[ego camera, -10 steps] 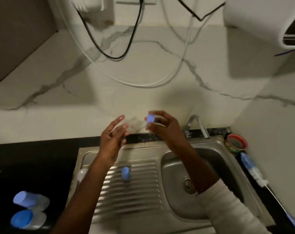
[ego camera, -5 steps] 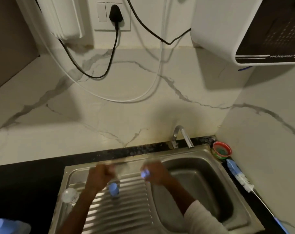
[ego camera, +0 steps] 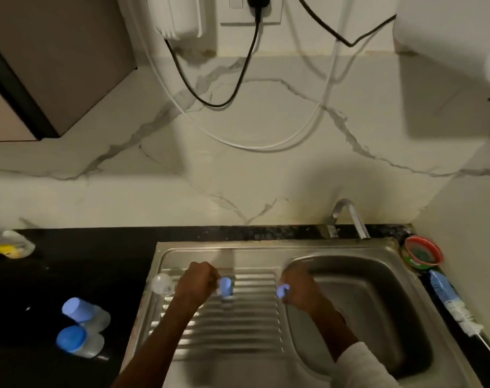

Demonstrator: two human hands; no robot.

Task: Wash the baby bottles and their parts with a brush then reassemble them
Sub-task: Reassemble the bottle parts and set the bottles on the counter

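Observation:
My left hand is curled over the ribbed drainboard, its fingertips closed against a blue bottle part that stands there. At the basin's left rim, my right hand pinches a small blue part. A clear dome cap lies at the drainboard's left edge. Two clear bottles with blue caps, one behind the other, lie on the black counter to the left. The bottle brush with a blue handle rests on the counter right of the sink.
The steel sink basin is on the right, with the faucet behind it. A red bowl sits at the back right corner. A yellow-and-clear item lies at the far left of the counter. Cables hang on the marble wall.
Both hands dropped from in front of the wall down to the drainboard. The right hand kept its small blue part; the left hand closed onto the standing blue part.

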